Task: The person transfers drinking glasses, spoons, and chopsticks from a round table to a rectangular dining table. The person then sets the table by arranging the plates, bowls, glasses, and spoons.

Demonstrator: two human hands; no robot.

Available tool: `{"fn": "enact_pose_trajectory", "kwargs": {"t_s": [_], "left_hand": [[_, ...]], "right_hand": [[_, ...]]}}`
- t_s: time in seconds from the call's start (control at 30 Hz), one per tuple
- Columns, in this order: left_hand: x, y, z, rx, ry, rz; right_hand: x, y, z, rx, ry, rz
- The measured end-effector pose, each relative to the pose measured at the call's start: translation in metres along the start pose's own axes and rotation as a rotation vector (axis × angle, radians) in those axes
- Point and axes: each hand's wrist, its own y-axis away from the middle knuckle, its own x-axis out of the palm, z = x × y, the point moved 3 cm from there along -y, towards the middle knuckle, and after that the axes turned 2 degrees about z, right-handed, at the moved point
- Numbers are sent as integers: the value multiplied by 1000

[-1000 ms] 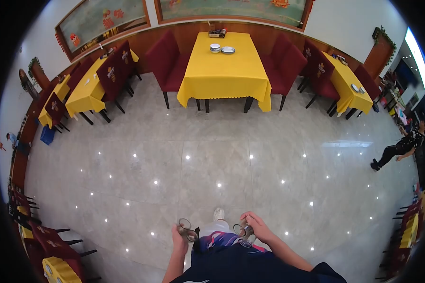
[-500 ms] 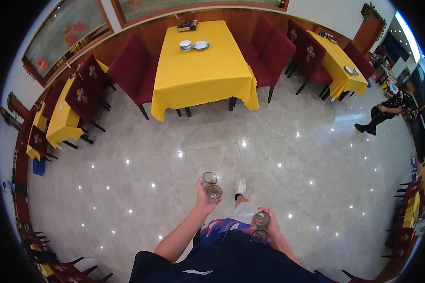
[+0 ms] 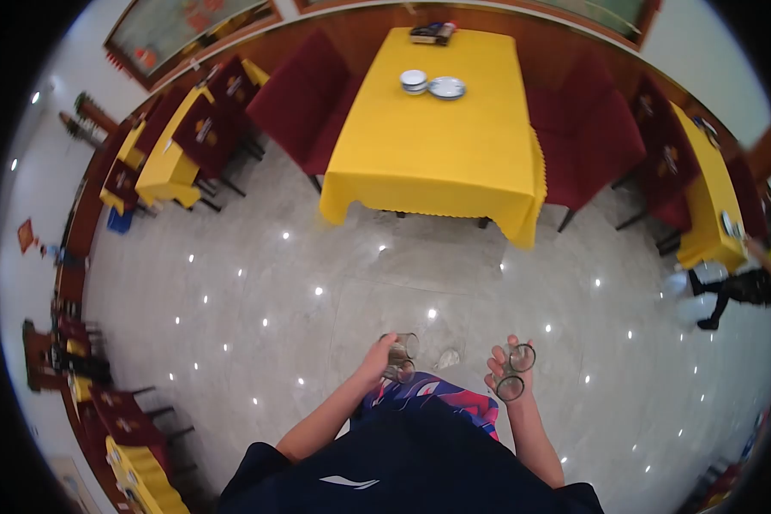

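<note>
Two clear glasses (image 3: 408,346) are in my left hand (image 3: 379,355), one above the other in view, with the fingers wrapped round them. My right hand (image 3: 511,364) grips two more clear glasses (image 3: 520,358), their round rims facing up toward the camera. Both hands are low in front of my body, over the tiled floor. Ahead stands a table with a yellow cloth (image 3: 437,163). On it are a stack of small white bowls (image 3: 414,81), a stack of plates (image 3: 446,88) and a dark condiment holder (image 3: 433,33) at the far end.
Dark red chairs (image 3: 308,103) flank the middle table, with more chairs (image 3: 587,133) to its right. Other yellow-covered tables stand at the left (image 3: 176,154) and right (image 3: 711,188). A person in dark clothes (image 3: 737,287) is at the right edge.
The middle table appears larger and nearer than a second ago. My right hand has come forward with its glasses. The other person now appears beside the right table.
</note>
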Motion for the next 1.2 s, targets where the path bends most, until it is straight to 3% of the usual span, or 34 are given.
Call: {"fn": "enact_pose_trajectory", "kwargs": {"t_s": [0.13, 0.23, 0.37, 0.5, 0.53, 0.57, 0.67, 0.73, 0.8, 0.83, 0.93, 1.0, 1.07, 1.13, 1.2], "left_hand": [[-36, -24, -9, 64, 408, -252], [-27, -31, -23, -29, 667, -228], [-33, -99, -75, 69, 624, -290], [-35, -178, -143, 23, 569, -181], [-36, -196, -167, 41, 491, -148], [-37, -213, -190, 58, 413, -114], [-53, -302, -238, 109, 133, -147], [-48, -345, -270, 127, 13, -167], [-29, -379, -327, 379, -359, -166], [-18, -395, -349, 364, -362, -156], [25, -426, -410, 408, -545, 30], [60, -451, -445, 495, -1137, 57], [90, -489, -461, 482, -1201, 115], [115, -523, -458, 463, -1264, 170], [142, -565, -469, 840, -1492, 225]], "right_hand": [[23, -100, 13, 196, 115, -47], [29, -171, 2, 296, 219, -101], [30, -251, -14, 403, 181, -133], [31, -328, 10, 402, 310, -180], [32, -344, 25, 351, 467, -401], [36, -360, 41, 306, 460, -442], [48, -421, 95, 206, 654, -411], [60, -447, 132, 61, 795, -619], [62, -468, 162, -16, 792, -604], [62, -479, 176, -85, 788, -563], [55, -500, 208, -103, 785, -748], [33, -521, 244, -77, 802, -822], [-7, -540, 281, -175, 786, -887], [-6, -568, 316, -106, 858, -905], [-12, -628, 368, -107, 1115, -858]]}}
